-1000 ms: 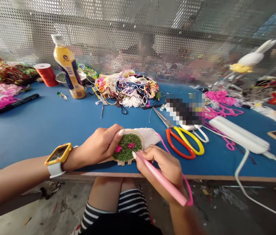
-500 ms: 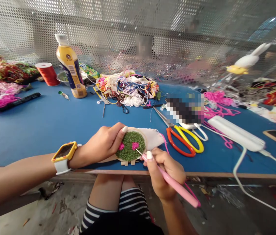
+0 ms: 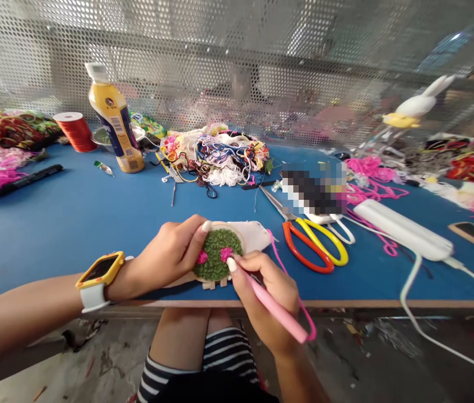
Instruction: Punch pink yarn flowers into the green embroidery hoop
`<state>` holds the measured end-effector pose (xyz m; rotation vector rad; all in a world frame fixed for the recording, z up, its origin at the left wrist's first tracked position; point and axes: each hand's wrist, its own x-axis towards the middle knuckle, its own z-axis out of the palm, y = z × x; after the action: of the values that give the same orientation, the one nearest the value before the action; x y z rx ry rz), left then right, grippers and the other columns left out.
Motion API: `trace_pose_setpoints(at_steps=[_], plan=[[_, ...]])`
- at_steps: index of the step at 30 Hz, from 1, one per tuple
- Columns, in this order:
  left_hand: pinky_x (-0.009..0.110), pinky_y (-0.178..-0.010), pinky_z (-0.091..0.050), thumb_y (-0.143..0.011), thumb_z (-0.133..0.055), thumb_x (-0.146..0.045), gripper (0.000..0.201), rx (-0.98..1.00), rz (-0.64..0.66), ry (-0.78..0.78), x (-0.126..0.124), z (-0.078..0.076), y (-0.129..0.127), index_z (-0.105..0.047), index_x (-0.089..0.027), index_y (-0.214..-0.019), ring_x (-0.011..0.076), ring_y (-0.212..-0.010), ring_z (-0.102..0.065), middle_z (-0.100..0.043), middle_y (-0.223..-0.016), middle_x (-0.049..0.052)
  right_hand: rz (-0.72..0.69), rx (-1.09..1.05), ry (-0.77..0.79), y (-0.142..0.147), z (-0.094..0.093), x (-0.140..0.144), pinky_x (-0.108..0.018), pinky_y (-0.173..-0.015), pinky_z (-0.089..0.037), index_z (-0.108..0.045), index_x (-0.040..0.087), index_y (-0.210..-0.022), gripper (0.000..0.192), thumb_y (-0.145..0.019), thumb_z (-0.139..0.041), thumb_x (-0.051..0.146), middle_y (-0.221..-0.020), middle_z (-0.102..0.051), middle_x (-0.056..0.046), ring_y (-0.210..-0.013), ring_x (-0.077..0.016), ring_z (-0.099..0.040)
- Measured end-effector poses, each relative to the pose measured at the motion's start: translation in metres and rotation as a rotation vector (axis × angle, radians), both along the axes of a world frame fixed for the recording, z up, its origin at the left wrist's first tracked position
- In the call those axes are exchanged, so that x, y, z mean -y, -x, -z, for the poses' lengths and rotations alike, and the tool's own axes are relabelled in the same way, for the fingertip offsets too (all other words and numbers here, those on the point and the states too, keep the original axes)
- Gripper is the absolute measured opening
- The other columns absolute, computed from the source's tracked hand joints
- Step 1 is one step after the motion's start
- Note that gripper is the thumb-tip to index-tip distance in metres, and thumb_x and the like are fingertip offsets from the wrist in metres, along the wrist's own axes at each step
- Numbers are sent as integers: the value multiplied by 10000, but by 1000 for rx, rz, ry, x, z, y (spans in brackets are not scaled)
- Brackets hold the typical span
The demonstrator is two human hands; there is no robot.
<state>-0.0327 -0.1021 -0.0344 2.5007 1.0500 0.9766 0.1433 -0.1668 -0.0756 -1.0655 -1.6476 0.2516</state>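
Left hand (image 3: 170, 252): closed around the hoop (image 3: 219, 254) from its left side, thumb lying over the top rim; watch (image 3: 98, 271) on the wrist. Hoop sits at the near edge of the table (image 3: 73, 224), filled with green loops and two pink tufts, white cloth trailing to its right.

Right hand (image 3: 268, 288): pinching the pink needle pen (image 3: 273, 302) like a pencil, tip touching the right pink tuft. Pink yarn runs from the pen past the hand.

Scissors (image 3: 315, 249) just right of the right hand. Bottle (image 3: 113, 126) and thread pile (image 3: 220, 151) well beyond both hands.
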Motion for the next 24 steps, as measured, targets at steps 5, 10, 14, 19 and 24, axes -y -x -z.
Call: trace_pose_setpoints(at_steps=[5,10,14,19,24], plan=[[200,-463,-284,-997,-348,-273,306,13,-35,47,-4,2,-3,-425,-201,-710,71,-414,-325,-410,-516,-78,-95,-223,66,-6,15,10,-288,-699,-533,-536,210,-841,101,-896,-558,127,-842,-669,-29,-787,-155,-649],[201,-457,-274,-996,-346,-280,311,16,-52,77,-4,2,-3,-404,-204,-701,71,-417,-315,-391,-515,-77,-37,-311,66,-3,15,12,-285,-614,-512,-463,216,-740,191,-917,-534,211,-670,-586,5,-639,-145,-595],[194,-437,-251,-994,-352,-264,302,12,-48,66,-5,2,-3,-387,-205,-699,65,-418,-304,-341,-513,-82,31,-276,30,-2,13,13,-266,-573,-507,-574,205,-829,69,-896,-559,196,-685,-617,3,-602,-133,-592],[177,-440,-274,-999,-353,-256,292,21,-29,64,-4,2,-3,-409,-200,-718,61,-429,-315,-356,-522,-83,-63,-160,62,-9,4,15,-271,-585,-549,-655,191,-927,102,-831,-637,160,-783,-697,-40,-660,-154,-645],[183,-436,-272,-995,-354,-254,287,14,-32,67,-4,2,-3,-419,-199,-720,60,-419,-324,-357,-516,-82,9,-168,118,-11,1,15,-229,-515,-528,-641,190,-842,56,-808,-672,158,-712,-683,-12,-576,-129,-623]])
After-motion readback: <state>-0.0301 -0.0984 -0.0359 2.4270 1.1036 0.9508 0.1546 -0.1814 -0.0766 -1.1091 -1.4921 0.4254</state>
